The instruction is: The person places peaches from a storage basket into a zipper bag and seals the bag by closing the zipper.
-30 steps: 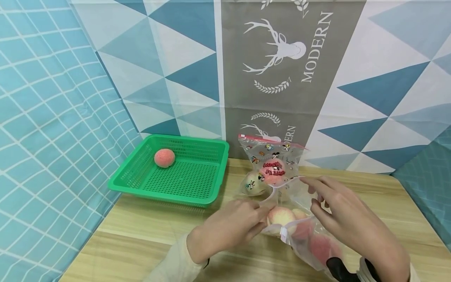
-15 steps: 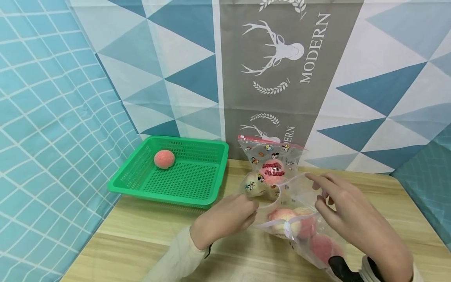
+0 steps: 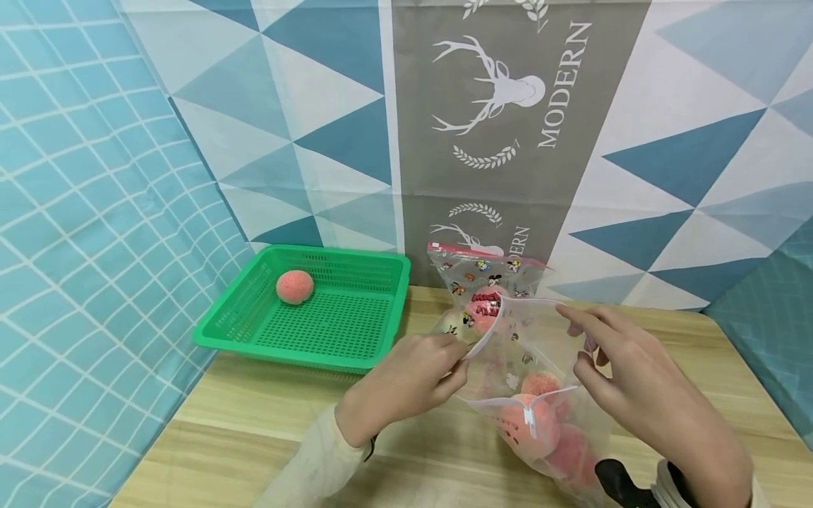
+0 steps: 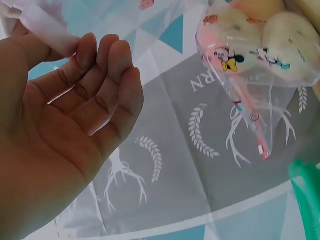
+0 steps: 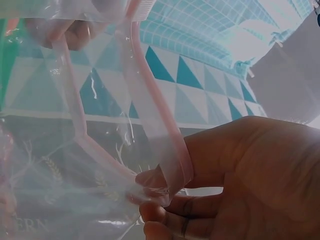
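A clear zip bag (image 3: 540, 328) stands with its mouth spread between my two hands. Several pink peach-like balls (image 3: 571, 451) lie in its lower part. On the left, my left hand (image 3: 406, 377) pinches the bag's rim with thumb and forefinger; the left wrist view shows the other fingers loosely bent. Across the mouth, my right hand (image 3: 641, 381) holds the opposite rim, and in the right wrist view its thumb and forefinger pinch the pinkish zip strip (image 5: 157, 112). A white slider (image 3: 529, 418) hangs at the front of the rim.
Behind stands a second, printed bag (image 3: 454, 271) with a red zip, holding pink and pale balls. At the left back, a green basket (image 3: 324, 321) contains one pink ball (image 3: 295, 287). Patterned cloth (image 3: 343, 141) rises behind the wooden table (image 3: 241, 416).
My left hand has come out of the bag's mouth and moved left to the rim, which it now grips. The mouth has been raised and widened, and the balls have shifted lower.
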### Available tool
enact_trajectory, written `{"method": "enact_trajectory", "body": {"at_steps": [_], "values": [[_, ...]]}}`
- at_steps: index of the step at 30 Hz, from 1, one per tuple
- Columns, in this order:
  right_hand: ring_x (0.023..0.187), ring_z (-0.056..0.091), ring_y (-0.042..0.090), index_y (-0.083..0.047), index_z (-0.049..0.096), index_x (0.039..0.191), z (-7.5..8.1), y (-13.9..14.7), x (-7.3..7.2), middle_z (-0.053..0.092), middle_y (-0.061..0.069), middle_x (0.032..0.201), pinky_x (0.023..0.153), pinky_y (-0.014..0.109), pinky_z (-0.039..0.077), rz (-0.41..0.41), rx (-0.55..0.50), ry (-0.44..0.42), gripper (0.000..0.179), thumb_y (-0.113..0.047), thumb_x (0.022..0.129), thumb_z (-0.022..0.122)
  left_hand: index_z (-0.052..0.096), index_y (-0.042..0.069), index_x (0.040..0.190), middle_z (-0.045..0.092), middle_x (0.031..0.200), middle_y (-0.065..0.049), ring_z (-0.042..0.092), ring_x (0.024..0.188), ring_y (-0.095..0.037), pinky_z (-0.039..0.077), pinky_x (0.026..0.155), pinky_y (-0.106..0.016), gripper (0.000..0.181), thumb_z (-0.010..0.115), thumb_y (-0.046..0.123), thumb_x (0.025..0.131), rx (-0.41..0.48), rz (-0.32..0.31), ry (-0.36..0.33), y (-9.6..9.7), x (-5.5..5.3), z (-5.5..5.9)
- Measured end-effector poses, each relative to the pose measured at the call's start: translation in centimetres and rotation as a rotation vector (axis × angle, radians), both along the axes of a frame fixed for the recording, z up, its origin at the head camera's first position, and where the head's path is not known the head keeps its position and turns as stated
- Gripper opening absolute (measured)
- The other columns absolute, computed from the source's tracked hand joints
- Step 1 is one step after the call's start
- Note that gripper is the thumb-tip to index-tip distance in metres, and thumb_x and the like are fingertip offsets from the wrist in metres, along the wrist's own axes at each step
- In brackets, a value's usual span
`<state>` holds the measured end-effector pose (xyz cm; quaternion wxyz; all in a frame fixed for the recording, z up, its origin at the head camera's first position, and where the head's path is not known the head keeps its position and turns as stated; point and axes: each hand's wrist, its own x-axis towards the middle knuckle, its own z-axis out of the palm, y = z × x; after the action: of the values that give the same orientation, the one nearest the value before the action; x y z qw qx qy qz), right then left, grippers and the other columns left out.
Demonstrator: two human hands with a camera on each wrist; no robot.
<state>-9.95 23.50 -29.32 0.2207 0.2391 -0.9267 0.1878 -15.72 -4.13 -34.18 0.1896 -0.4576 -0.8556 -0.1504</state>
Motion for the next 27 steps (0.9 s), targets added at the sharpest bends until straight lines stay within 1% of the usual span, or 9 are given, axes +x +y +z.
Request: {"method": "enact_trajectory", "body": {"at_steps": [6,9,12,16,19,21,24,27], "values": [[0.074,0.049,0.003,-0.007,0.059,0.135,0.0,-0.1,0.0,0.060,-0.004,0.099,0.056,0.023,0.044,-0.015,0.009,-0.017,0.059,0.006,0.078,0.069,0.050,0.019,0.071,0.040,0.062,0.011,0.037,0.055,-0.004,0.029,0.049,-0.016,0.025,0.060,0.012,0.093,0.043,0.015,-0.009,-0.8,-0.2,0.6],[0.074,0.049,0.004,-0.007,0.059,0.135,0.0,-0.2,0.0,0.060,-0.003,0.100,0.055,0.023,0.044,-0.017,0.009,-0.025,0.059,0.006,0.078,0.070,0.051,0.018,0.072,0.039,0.062,0.011,0.036,0.053,-0.004,0.028,0.048,-0.016,0.025,0.060,0.011,0.094,0.067,0.009,-0.009,-1.3,-0.4,0.9],[0.075,0.049,0.004,-0.007,0.059,0.135,0.0,-0.2,0.0,0.060,-0.003,0.101,0.055,0.022,0.044,-0.018,0.014,-0.028,0.059,0.005,0.078,0.071,0.054,0.017,0.076,0.044,0.064,0.011,0.039,0.054,-0.003,0.032,0.049,-0.016,0.021,0.062,0.012,0.095,0.082,0.008,-0.023,-1.9,-0.7,1.1],[0.075,0.049,0.005,-0.007,0.058,0.136,0.1,-0.3,-0.1,0.060,-0.003,0.101,0.056,0.024,0.044,-0.019,0.030,-0.029,0.059,0.003,0.079,0.071,0.060,0.017,0.082,0.056,0.072,0.012,0.051,0.063,-0.002,0.042,0.056,-0.016,0.013,0.063,0.015,0.095,0.089,0.045,-0.061,-2.8,-1.5,1.2],[0.075,0.050,0.005,-0.008,0.057,0.137,0.2,-0.3,-0.2,0.060,-0.003,0.102,0.057,0.025,0.045,-0.021,0.040,-0.036,0.060,0.002,0.079,0.072,0.061,0.016,0.086,0.059,0.077,0.010,0.056,0.070,-0.004,0.047,0.061,-0.019,0.010,0.064,0.015,0.096,0.099,0.085,-0.072,-3.5,-2.2,1.2],[0.075,0.050,0.006,-0.008,0.057,0.137,0.2,-0.3,-0.3,0.060,-0.003,0.102,0.057,0.025,0.045,-0.023,0.042,-0.041,0.060,0.002,0.080,0.072,0.062,0.015,0.087,0.059,0.078,0.009,0.058,0.072,-0.005,0.049,0.063,-0.020,0.008,0.064,0.015,0.095,0.109,0.104,-0.065,-3.9,-2.5,1.2],[0.075,0.049,0.005,-0.008,0.057,0.137,0.1,-0.4,-0.3,0.060,-0.003,0.101,0.057,0.025,0.045,-0.024,0.040,-0.036,0.060,0.002,0.079,0.072,0.064,0.013,0.090,0.059,0.079,0.006,0.055,0.071,-0.006,0.048,0.062,-0.022,0.005,0.065,0.015,0.095,0.121,0.126,-0.049,-4.5,-2.8,1.2],[0.075,0.049,0.004,-0.008,0.058,0.136,0.0,-0.5,-0.2,0.060,-0.003,0.100,0.056,0.024,0.044,-0.020,0.034,-0.025,0.060,0.003,0.079,0.072,0.066,0.012,0.093,0.060,0.082,0.005,0.056,0.073,-0.007,0.049,0.063,-0.023,0.003,0.065,0.014,0.095,0.129,0.149,-0.060,-5.0,-3.3,1.4]]}}
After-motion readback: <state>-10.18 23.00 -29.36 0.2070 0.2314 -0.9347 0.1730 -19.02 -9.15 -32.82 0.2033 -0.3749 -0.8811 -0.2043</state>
